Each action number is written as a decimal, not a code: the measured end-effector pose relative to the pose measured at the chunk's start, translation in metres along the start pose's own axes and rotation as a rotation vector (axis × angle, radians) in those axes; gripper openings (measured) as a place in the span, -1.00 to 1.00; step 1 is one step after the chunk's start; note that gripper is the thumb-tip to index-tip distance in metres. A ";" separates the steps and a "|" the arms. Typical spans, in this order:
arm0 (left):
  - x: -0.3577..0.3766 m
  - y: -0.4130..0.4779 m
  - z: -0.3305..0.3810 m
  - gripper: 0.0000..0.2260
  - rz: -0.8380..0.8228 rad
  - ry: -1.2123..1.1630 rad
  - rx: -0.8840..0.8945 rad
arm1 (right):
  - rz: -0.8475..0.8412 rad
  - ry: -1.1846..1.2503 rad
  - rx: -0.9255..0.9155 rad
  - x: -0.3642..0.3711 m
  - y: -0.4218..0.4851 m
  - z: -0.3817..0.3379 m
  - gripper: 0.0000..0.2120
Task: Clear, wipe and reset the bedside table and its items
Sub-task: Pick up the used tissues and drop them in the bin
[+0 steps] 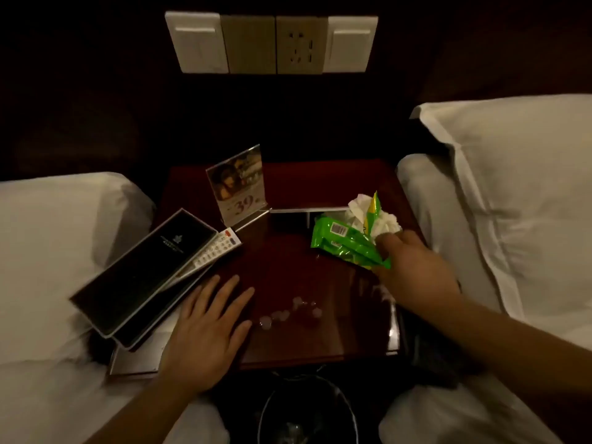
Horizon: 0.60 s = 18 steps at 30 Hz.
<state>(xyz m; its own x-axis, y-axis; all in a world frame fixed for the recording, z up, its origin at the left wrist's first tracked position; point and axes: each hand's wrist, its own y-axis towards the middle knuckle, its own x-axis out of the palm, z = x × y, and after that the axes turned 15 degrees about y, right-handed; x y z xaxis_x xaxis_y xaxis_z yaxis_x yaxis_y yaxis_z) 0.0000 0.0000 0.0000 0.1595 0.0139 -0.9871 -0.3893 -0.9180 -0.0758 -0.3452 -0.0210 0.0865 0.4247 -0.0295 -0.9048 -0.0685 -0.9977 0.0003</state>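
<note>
Right hand (pixel 416 267) gripping green wrappers (pixel 347 245) and crumpled tissue (pixel 382 219) at three o'clock on bedside table (pixel 320 184); left hand (pixel 205 331) lying flat and slack, fingers spread, at seven o'clock. Clearing stage, by the look of it: rubbish being gathered, wiping not yet begun. Likely calling next for carrying the bundle toward six o'clock and dropping it into waste bin (pixel 304 411) below the table edge, keeping loose tissue from spilling. Sitting at centre, pale droplets or crumbs (pixel 288 312), awaiting wiping. Resting at nine o'clock, dark folder (pixel 144 277) and remote control (pixel 214 251). Standing at eleven o'clock, acrylic card stand (pixel 235 184) reading "39"; other print too dim for reading.
</note>
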 end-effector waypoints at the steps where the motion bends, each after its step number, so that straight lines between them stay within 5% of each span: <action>1: 0.001 0.002 0.000 -0.47 0.027 0.003 0.000 | 0.000 -0.041 -0.008 0.004 0.008 0.005 -0.57; 9: 0.011 0.004 -0.005 -0.41 0.069 0.038 -0.043 | 0.020 -0.085 0.003 0.022 0.021 0.010 -0.82; 15: 0.009 0.004 -0.002 -0.42 0.068 0.025 -0.044 | 0.235 0.456 0.113 -0.001 -0.052 -0.014 -0.79; 18: 0.006 0.003 -0.001 -0.42 0.064 0.018 -0.045 | 0.179 0.721 0.131 0.007 -0.118 -0.028 -0.77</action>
<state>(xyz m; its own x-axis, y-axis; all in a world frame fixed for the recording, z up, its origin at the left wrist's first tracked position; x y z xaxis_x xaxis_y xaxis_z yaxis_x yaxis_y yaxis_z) 0.0001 -0.0031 -0.0056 0.1518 -0.0526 -0.9870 -0.3577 -0.9338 -0.0052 -0.3091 0.0947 0.0923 0.8797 -0.2682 -0.3926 -0.2794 -0.9597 0.0294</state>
